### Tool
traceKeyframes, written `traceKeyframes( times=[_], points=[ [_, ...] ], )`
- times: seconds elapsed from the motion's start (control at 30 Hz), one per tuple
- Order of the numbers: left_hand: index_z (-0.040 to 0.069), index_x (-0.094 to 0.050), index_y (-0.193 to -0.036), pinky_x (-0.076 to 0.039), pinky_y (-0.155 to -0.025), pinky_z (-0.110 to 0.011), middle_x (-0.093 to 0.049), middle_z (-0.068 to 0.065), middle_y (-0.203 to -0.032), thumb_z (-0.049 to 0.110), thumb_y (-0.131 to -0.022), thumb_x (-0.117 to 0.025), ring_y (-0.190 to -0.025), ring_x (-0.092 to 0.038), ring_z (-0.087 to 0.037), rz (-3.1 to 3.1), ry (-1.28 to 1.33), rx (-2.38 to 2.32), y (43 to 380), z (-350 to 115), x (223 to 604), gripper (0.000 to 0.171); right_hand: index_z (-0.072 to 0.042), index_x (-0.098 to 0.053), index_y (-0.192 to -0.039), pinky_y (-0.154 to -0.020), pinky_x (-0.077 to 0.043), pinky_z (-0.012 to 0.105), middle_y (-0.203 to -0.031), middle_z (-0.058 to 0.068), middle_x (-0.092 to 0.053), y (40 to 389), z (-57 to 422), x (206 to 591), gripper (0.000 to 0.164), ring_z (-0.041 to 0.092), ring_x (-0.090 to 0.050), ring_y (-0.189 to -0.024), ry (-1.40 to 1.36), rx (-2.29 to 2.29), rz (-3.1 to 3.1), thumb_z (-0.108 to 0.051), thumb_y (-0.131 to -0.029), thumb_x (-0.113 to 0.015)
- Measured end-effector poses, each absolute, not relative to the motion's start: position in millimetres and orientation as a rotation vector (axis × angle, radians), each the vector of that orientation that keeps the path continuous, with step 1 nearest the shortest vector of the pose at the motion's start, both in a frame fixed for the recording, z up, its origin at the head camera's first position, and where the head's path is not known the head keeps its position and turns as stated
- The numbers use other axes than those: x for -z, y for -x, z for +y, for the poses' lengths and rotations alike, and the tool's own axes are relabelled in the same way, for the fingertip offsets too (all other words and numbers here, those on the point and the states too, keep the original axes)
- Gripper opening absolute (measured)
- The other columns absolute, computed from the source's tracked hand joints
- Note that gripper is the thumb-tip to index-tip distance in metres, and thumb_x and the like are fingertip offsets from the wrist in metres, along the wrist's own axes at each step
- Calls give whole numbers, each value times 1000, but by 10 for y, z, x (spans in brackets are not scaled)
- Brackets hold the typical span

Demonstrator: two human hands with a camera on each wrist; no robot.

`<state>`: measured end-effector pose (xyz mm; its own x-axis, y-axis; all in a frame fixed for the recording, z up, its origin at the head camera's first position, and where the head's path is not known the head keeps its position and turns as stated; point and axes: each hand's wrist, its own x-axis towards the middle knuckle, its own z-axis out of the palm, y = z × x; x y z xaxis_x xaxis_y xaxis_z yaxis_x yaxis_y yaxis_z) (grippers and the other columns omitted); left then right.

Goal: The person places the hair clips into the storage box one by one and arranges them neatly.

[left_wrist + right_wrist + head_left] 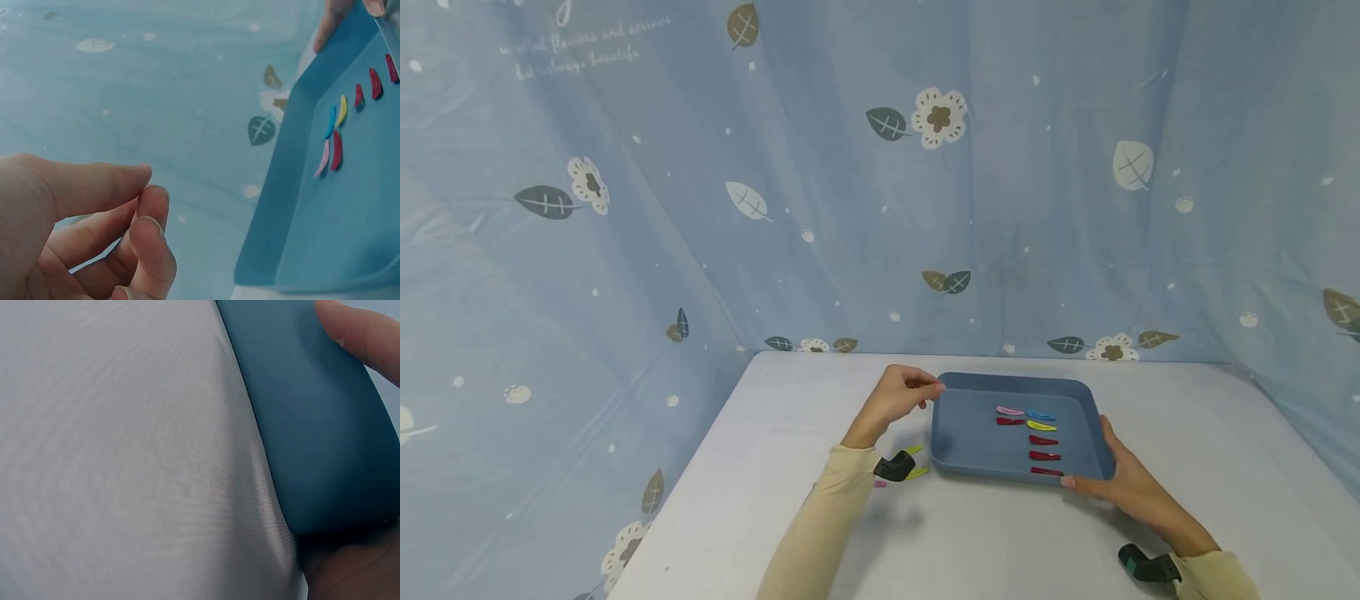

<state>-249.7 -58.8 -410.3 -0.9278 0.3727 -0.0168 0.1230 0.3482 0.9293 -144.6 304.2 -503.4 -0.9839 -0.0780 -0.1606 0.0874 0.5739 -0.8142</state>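
Note:
A blue-grey tray (973,429) lies on the white table with several snap hair clips in it. A pink clip (1010,411), a blue clip (1041,416) and a yellow clip (1042,426) are near its middle; red clips (1044,456) line up toward the near edge. My right hand (1131,487) grips the tray's near right corner, thumb on the near rim. By the tray's far left corner is my left hand (898,396), raised. In the left wrist view its thumb (103,186) meets the index finger, the other fingers curl, and nothing shows between them.
Left of the tray, partly behind the left wrist, lie yellow clips (917,472) and a pink clip (880,483) on the table (970,542). A blue patterned cloth (850,208) hangs behind and at the left of the table.

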Motion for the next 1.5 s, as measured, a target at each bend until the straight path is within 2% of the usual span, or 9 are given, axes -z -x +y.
traceKeyframes(
  times=[0.1,0.27,0.53,0.93,1.07,1.13,1.27,1.37,1.5],
  points=[
    [6,-79,-107,-54,-74,-29,-78,-11,-100,26,-97,-74,-79,-67,-14,2401,-445,-1623,2466,-664,4115,23,-5,25,-160,-111,-14,83,-167,35,13,1451,3037,5054,133,65,1,-151,-9,1371,2621,-38,-86,-81],
    [8,-79,-106,-54,-74,-28,-77,-8,-96,24,-97,-73,-79,-67,-16,2449,-393,-1622,2418,-789,4146,19,-4,24,-160,-111,-14,83,-167,36,13,1450,3026,5064,134,65,1,-151,-12,1370,2622,-37,-86,-81],
    [4,-79,-106,-54,-75,-30,-77,-17,-100,22,-97,-73,-75,-65,-12,2483,-346,-1634,2364,-972,4247,21,-4,24,-160,-111,-15,83,-167,36,11,1452,3023,5069,134,65,-1,-151,-9,1353,2639,-38,-85,-81],
    [2,-78,-101,-58,-81,-48,-77,-15,-94,20,-96,-74,-82,-70,-32,2485,-282,-1618,2331,-1138,4507,20,-4,24,-160,-111,-15,83,-167,36,12,1474,3024,5052,134,65,0,-151,-5,1349,2648,-38,-85,-81],
    [0,-78,-100,-59,-79,-48,-77,-13,-90,19,-95,-75,-84,-71,-38,2520,-294,-1574,2340,-1152,4591,20,-4,24,-160,-111,-15,83,-167,36,12,1475,3018,5040,134,65,0,-151,-3,1350,2651,-38,-85,-82],
    [-1,-78,-98,-59,-75,-43,-77,-13,-88,18,-94,-75,-82,-71,-36,2551,-310,-1535,2345,-1156,4618,19,-3,24,-160,-111,-15,83,-167,36,12,1475,3012,5032,134,65,0,-151,-3,1355,2650,-38,-85,-82],
    [0,-78,-96,-53,-63,-29,-77,-11,-85,18,-92,-78,-69,-68,-21,2612,-314,-1422,2361,-1163,4667,19,-3,24,-160,-111,-14,83,-167,35,13,1473,3001,5023,134,64,0,-152,-13,1355,2648,-38,-85,-82],
    [0,-79,-95,-49,-60,-26,-76,-10,-84,18,-92,-78,-66,-64,-13,2634,-319,-1346,2361,-1161,4698,18,-3,24,-160,-111,-14,83,-167,35,13,1464,3007,5026,134,64,0,-152,-15,1355,2647,-38,-86,-81],
    [1,-79,-93,-48,-60,-26,-75,-8,-81,19,-91,-78,-66,-62,-12,2654,-332,-1288,2355,-1142,4731,18,-4,25,-160,-111,-15,83,-167,35,13,1447,3028,5021,133,65,0,-152,-14,1354,2646,-38,-86,-81]
  ],
)
